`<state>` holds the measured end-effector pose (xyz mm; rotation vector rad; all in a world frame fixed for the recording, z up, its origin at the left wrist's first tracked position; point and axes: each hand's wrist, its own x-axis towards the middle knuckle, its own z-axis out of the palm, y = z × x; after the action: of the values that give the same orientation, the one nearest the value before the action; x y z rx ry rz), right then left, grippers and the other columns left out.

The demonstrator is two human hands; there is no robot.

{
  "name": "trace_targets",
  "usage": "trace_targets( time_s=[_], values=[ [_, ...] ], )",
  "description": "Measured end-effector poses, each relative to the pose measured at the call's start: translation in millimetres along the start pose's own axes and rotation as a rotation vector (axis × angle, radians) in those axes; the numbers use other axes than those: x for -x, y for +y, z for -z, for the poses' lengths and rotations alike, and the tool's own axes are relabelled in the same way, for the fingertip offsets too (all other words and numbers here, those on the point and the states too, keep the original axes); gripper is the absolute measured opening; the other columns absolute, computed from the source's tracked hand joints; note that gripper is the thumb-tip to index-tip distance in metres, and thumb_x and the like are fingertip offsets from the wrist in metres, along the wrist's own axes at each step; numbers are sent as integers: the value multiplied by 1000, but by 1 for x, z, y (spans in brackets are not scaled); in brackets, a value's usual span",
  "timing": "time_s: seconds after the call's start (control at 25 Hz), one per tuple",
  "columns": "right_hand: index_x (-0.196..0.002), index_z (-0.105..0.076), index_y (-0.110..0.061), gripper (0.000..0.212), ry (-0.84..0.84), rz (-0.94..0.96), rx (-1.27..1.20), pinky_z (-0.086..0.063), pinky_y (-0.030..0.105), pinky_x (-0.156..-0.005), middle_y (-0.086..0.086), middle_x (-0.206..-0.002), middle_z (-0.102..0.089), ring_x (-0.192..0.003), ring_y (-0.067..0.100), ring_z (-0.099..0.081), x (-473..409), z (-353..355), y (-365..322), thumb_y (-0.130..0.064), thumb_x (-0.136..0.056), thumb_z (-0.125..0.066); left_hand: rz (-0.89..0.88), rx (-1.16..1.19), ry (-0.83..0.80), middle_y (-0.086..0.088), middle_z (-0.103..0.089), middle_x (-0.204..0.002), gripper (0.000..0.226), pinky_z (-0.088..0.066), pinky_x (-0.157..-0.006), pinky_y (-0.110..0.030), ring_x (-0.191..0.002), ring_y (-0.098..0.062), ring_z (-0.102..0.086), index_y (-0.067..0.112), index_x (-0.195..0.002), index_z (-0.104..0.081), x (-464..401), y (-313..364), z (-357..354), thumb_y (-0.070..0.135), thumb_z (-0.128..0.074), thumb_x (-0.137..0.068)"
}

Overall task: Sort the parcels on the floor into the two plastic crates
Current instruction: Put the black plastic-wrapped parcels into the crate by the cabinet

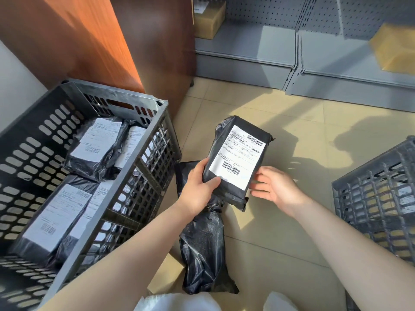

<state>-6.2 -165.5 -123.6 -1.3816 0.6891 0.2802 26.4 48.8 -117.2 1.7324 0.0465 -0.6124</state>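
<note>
A: Head view. What step does this figure show?

B: Label reading, as I judge it. The left hand (197,189) grips the near left edge of a black parcel (238,162), thumb on top beside the white label (237,154), the other fingers hidden beneath. The parcel is held off the floor, label up, tilted toward the camera.

A: And the right hand (277,187)?

B: Released. Its fingers (258,184) are straight and spread, the tips at the parcel's near right edge; whether they touch it I cannot tell.

A: Where do the crates lie from those fingers?

B: The left crate (143,162) stands left of the gripping fingers, already holding several labelled black parcels. The right crate (372,198) stands right of the open fingers, its contents hidden. Directly beneath the hands, another black parcel (203,250) lies on the tiled floor (280,239).

A: What does the next move call for?

B: Probably choosing a crate from the label, then carrying the parcel over that crate's rim and letting go.
</note>
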Motion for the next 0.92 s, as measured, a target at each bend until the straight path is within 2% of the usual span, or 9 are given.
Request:
trace_targets(
  time_s=[0.2,0.32,0.4,0.52,0.56,0.68,0.8,0.92],
  values=[
    [-110,-61,-10,21,-55,13,67,-56,45,-87,12,-92,-72,-83,30,-65,14,-29,-23,-13,-104,-41,-84,44,10,10,-63,-126,44,-54,-94,-31,-110,-7,-64,38,-134,-46,19,29,35,17,-56,-97],
    [-118,-60,-8,31,-92,45,165,-58,40,-81,11,-91,-70,-80,27,-66,21,-55,-43,1,-99,-37,-149,-53,47,13,-56,-136,51,-50,-101,-39,-121,-8,-57,41,-140,-43,33,45,67,30,-58,-93],
    [-122,-58,-8,38,-123,59,204,-58,40,-82,10,-93,-71,-81,26,-66,25,-74,-55,5,-96,-35,-170,-29,101,14,-59,-131,47,-50,-102,-38,-119,-6,-59,41,-138,-44,42,54,85,24,-56,-97],
    [-125,-55,-10,36,-196,78,253,-59,35,-77,15,-104,-72,-84,26,-67,33,-105,-69,4,-97,-37,-190,59,183,15,-63,-119,40,-57,-82,-21,-99,3,-66,35,-133,-46,60,68,115,12,-50,-101],
    [-126,-54,-10,34,-222,91,280,-59,34,-75,15,-106,-72,-85,25,-67,36,-117,-73,2,-97,-39,-190,66,218,15,-64,-117,39,-57,-78,-20,-95,2,-68,35,-132,-47,63,71,127,11,-49,-101],
    [-125,-54,-14,31,-289,131,383,-59,35,-79,14,-110,-71,-91,24,-63,45,-152,-78,-3,-98,-43,-157,102,331,10,-68,-112,35,-55,-88,-33,-93,-7,-70,37,-121,-55,68,74,164,10,-47,-101],
    [-122,-55,-21,30,-318,241,545,-59,42,-87,9,-118,-65,-97,24,-62,53,-188,-72,-9,-97,-44,-109,157,412,6,-70,-109,31,-55,-89,-39,-97,-11,-69,34,-117,-57,74,67,200,9,-48,-101],
    [-137,-47,-29,42,-321,470,690,-54,40,-95,-5,-144,-48,-112,21,-60,60,-215,-63,-13,-98,-42,-32,246,452,3,-71,-106,28,-60,-83,-39,-100,-16,-68,32,-109,-60,83,52,231,8,-49,-100]
  ],
)
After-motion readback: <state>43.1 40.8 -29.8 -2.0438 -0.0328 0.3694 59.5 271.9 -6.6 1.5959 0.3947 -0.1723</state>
